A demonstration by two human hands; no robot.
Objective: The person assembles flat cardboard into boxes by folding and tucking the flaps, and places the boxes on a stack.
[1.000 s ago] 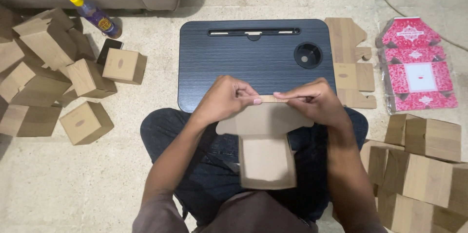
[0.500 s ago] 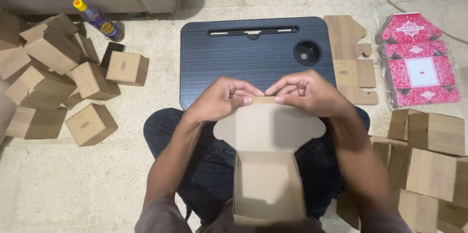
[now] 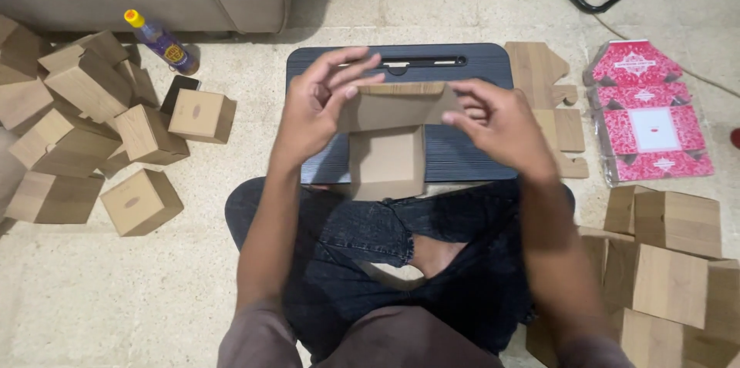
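Both hands hold a brown cardboard box blank [image 3: 389, 133] up over a dark lap desk [image 3: 470, 154]. The left hand [image 3: 312, 110] pinches its upper left edge, fingers spread; the right hand [image 3: 501, 123] grips the upper right edge. The blank's lower panel hangs down toward six o'clock. At nine o'clock lies a heap of folded brown boxes [image 3: 92, 137], with a purple bottle [image 3: 160, 41] at ten o'clock. Flat wood-grain blanks [image 3: 549, 98] sit at two o'clock, a stack of pink printed sheets [image 3: 646, 112] at three o'clock, and more brown boxes [image 3: 667, 260] at four o'clock.
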